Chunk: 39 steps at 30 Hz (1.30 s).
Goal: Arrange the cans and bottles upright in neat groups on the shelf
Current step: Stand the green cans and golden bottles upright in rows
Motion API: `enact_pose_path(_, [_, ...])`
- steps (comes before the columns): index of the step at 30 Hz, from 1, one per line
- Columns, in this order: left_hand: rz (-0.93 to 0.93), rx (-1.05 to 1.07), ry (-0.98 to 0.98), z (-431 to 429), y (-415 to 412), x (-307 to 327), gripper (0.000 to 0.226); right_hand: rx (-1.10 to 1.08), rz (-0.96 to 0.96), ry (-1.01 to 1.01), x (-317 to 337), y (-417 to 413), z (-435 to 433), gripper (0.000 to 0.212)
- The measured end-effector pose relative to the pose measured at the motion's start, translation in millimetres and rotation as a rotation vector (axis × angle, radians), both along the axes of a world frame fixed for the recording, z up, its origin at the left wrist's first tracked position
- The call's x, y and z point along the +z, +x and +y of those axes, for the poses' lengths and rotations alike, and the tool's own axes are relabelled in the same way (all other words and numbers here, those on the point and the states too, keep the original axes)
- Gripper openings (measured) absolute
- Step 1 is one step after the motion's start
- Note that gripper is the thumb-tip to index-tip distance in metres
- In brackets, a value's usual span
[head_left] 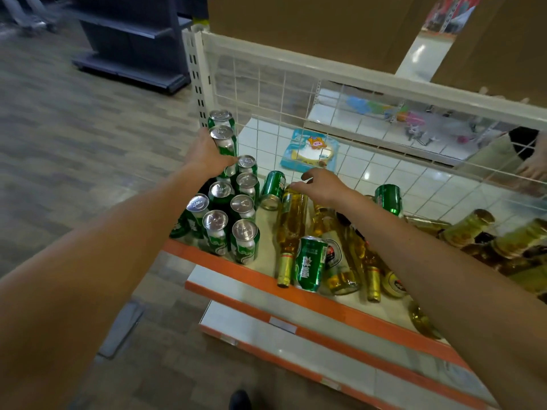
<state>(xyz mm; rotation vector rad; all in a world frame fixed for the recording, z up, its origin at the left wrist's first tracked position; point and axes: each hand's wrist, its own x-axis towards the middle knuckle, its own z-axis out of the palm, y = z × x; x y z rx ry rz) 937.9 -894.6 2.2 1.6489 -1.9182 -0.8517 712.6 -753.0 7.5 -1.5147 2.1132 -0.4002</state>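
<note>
Several green cans (233,214) stand upright in a tight group at the left end of the shelf (266,261). My left hand (207,156) grips a green can (224,143) at the back of that group, beside another upright can. My right hand (321,184) hovers with loosely spread fingers over the base of a lying golden bottle (291,223). A fallen green can (273,187) lies just left of that hand. Another fallen can (310,263) lies among several lying bottles (355,261) near the front edge. One more can (388,199) is tipped near the mesh.
A white wire mesh back (325,93) borders the shelf, with a blue packet (309,150) behind it. Upright-tilted bottles (503,241) crowd the right end. An orange front strip (325,306) edges the shelf. A dark shelving unit (133,45) stands across the wooden floor. Another person's hand (535,170) is beyond the mesh.
</note>
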Motion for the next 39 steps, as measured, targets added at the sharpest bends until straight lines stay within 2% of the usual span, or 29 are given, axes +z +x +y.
enact_pose_path(5, [-0.096, -0.003, -0.034, 31.6, -5.1, -7.0, 0.078, 0.02, -0.008, 0.001, -2.4, 0.8, 31.8, 0.056])
enact_pose_path(9, [-0.183, -0.114, 0.015, 101.4, -26.1, 11.5, 0.075, 0.01, -0.027, -0.012, -3.1, -3.4, 61.2, 0.052])
enact_pose_path(18, [-0.314, -0.349, 0.052, 175.6, -78.1, -3.9, 0.069, 0.005, -0.14, 0.014, -20.3, -12.7, 119.0, 0.054])
enact_pose_path(22, [-0.389, -0.457, 0.055, 184.4, -96.5, -6.0, 0.057, -0.024, -0.189, 0.02, -28.9, -15.5, 133.3, 0.042])
enact_pose_path(27, [-0.499, -0.571, 0.031, 184.0, -106.7, -15.2, 0.057, -0.081, -0.194, 0.019, -34.7, -12.8, 145.3, 0.046])
enact_pose_path(33, [-0.488, -0.693, 0.014, 180.1, -106.2, -22.7, 0.058, -0.228, -0.201, 0.036, -48.0, 7.5, 150.9, 0.03])
enact_pose_path(39, [-0.495, -0.814, -0.031, 171.3, -94.5, -26.0, 0.051, -0.392, -0.199, 0.041, -69.3, 36.9, 149.1, 0.03])
